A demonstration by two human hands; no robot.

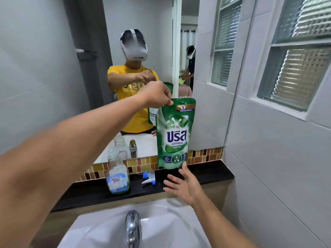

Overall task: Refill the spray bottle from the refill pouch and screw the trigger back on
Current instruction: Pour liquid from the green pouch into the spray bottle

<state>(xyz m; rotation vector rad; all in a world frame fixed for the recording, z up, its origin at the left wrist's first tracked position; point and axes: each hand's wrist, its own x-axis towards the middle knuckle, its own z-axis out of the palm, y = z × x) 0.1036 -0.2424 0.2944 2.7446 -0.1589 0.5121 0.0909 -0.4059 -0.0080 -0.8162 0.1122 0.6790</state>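
Head cam: left hand (157,94) pinches green pouch (174,135), right hand (182,185) open, bottle (118,176) uncapped.

- The left hand (157,94) pinches the top corner of the green refill pouch (174,135), holding it upright.
- The right hand (184,185), fingers spread, touches the pouch's bottom edge.
- The spray bottle (118,174) stands uncapped on the black ledge (211,171), trigger (148,177) lying beside it.

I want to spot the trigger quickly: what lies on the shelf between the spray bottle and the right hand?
In the head view, the blue-and-white trigger head lies on its side on the black shelf, between spray bottle and right hand.
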